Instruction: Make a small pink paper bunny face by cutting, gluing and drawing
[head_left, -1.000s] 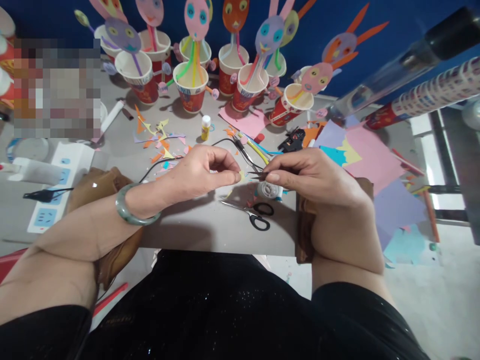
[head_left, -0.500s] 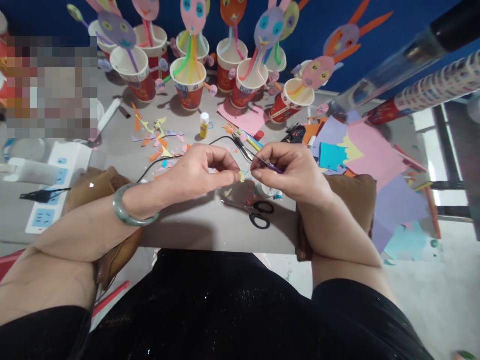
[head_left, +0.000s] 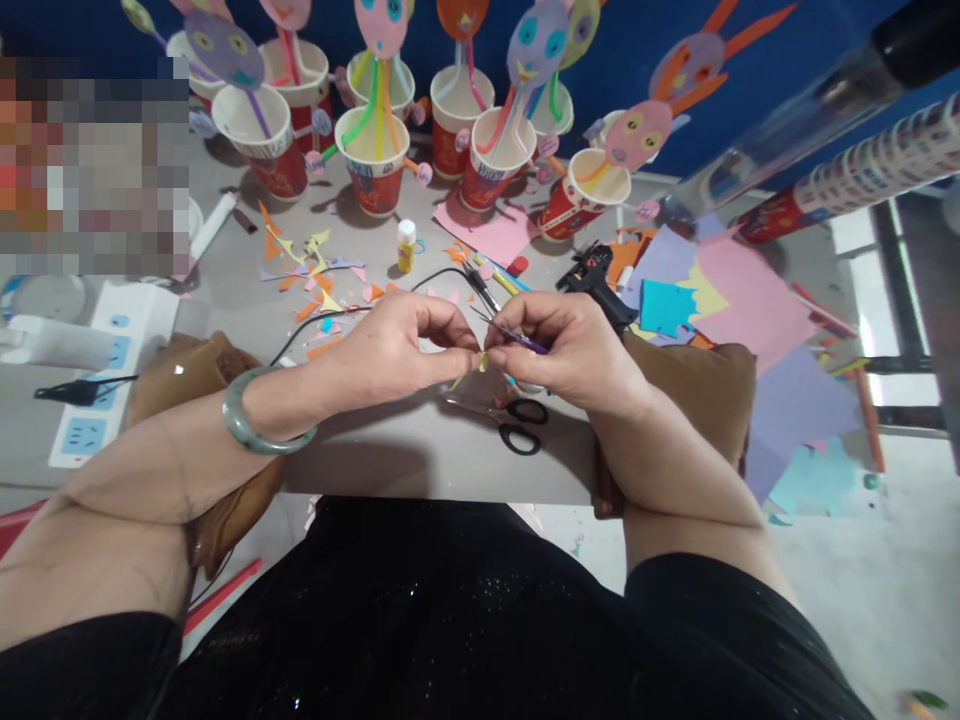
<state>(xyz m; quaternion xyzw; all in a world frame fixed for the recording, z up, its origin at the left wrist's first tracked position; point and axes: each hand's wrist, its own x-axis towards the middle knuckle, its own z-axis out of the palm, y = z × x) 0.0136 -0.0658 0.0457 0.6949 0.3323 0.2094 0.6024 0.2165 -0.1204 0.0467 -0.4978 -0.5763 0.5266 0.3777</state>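
Both forearms come in from the bottom corners and meet at the middle of the grey table (head_left: 420,460), wrists resting near its front edge. The left hand (head_left: 390,345), a green bangle (head_left: 259,425) on its wrist, lies palm-down with the fingers curled; thumb and forefinger are pinched shut on a small yellow scrap (head_left: 481,361). The right hand (head_left: 570,345) faces it from 3 o'clock, fingers bunched and closed on a thin purple strip (head_left: 517,340) that slants up toward 10 o'clock; its fingertips touch the scrap too, so the two hands meet at that point, just above the tabletop.

Just below the right hand, at 6 o'clock, lie black scissors (head_left: 517,425), blades pointing to 9 o'clock. A black cable (head_left: 337,320) runs behind the left hand. Beyond the hands, at 12 o'clock, paper offcuts (head_left: 315,275) are scattered, with a small glue bottle (head_left: 406,245) upright among them. At 1 o'clock a black glue gun (head_left: 596,280) lies beside coloured paper sheets (head_left: 727,300). At 9 o'clock a white power strip (head_left: 105,370) sits well apart. Farthest off, a row of red paper cups (head_left: 375,165) holds paper faces on straws.
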